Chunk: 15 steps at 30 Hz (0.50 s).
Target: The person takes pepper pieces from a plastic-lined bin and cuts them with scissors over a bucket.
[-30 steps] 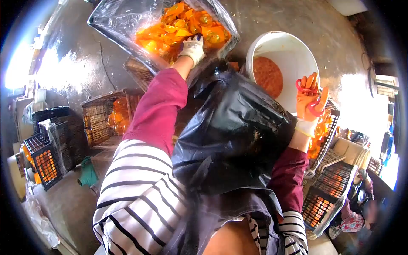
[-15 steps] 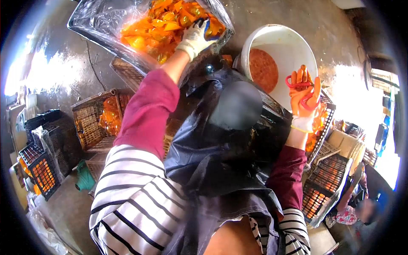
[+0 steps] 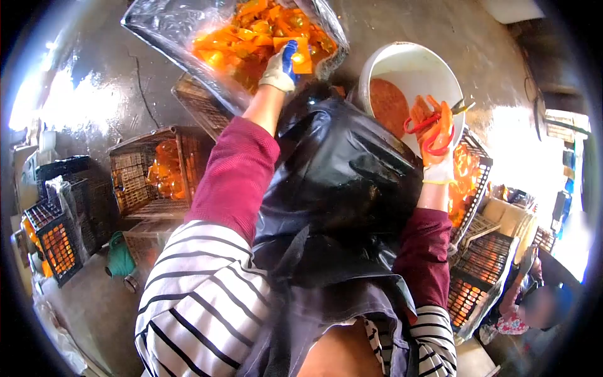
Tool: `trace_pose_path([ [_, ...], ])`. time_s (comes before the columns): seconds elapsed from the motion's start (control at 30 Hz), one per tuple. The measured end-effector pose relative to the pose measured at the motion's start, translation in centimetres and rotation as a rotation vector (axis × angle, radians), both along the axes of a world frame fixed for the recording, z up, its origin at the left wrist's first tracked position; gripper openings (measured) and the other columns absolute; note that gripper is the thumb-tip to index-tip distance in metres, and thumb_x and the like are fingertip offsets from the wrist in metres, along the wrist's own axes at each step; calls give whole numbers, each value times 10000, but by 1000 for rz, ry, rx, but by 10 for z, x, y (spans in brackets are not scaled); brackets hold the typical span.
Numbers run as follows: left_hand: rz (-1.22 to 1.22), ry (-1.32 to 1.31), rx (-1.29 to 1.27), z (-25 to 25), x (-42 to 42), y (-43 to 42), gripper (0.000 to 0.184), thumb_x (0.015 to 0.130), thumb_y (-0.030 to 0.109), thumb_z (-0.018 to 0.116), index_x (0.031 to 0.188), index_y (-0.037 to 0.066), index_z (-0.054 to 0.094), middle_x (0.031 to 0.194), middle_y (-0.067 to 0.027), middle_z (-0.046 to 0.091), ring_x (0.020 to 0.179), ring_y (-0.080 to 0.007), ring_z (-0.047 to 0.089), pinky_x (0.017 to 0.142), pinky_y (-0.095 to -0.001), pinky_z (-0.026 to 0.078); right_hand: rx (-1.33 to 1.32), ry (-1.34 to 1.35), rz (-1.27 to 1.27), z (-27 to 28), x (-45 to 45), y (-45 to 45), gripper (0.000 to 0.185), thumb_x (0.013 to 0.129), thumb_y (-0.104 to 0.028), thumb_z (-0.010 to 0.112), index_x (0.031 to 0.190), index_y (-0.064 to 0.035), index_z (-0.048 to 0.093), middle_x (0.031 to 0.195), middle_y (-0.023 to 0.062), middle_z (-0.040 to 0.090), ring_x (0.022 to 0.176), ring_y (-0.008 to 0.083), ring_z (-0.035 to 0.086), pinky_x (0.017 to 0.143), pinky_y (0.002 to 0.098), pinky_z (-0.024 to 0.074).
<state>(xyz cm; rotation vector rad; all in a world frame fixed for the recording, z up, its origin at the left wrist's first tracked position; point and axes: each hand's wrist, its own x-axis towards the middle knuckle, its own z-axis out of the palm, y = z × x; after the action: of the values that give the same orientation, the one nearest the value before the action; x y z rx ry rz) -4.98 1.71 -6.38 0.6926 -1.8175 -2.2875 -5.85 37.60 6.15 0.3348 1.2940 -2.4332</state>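
Note:
My left hand point(image 3: 281, 70), in a white and blue glove, pinches a flat orange square piece point(image 3: 302, 55) that looks like a small packet. It is over the plastic-lined bin point(image 3: 160, 31), where many glossy orange pieces point(image 3: 242, 34) lie heaped. My right hand point(image 3: 429, 139) wears an orange glove with a white cuff. Red-handled scissors point(image 3: 422, 123) hang on its fingers, with the blades pointing right. Just behind that hand, a large white bucket point(image 3: 433, 69) leans at a tilt with reddish-orange liquid point(image 3: 388, 103) inside. What the packet contains cannot be made out.
A brown crate point(image 3: 141, 182) with orange pieces lies at left. To the right stand a crate of orange pieces point(image 3: 461, 182) and a black crate point(image 3: 480, 270). A green roll point(image 3: 119, 256) rests on the floor. Another person point(image 3: 512, 320) is at lower right.
My left hand has lifted slightly off the heap and now has an orange piece in its fingers. My right hand has shifted left, and the scissors' blades now show.

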Motion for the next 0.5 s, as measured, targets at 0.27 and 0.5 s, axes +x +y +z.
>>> trace_pose_path([
  [0.27,-49,489,711,106,-72,100,364,872,211,608,1174,31,515,1075,-165,613,984,-308,595,893,-409,481,226,42,269,-32,3,-10,274,928,-179,526,1180,-73,556,1085,84,622,949,163,597,775,276,498],
  [0.5,-79,281,723,89,-73,194,594,873,539,526,1226,62,496,1191,-111,574,1047,-249,580,888,-354,471,199,269,396,-78,-4,-1,252,882,-178,606,1109,-72,572,955,50,615,882,131,577,742,252,486],
])
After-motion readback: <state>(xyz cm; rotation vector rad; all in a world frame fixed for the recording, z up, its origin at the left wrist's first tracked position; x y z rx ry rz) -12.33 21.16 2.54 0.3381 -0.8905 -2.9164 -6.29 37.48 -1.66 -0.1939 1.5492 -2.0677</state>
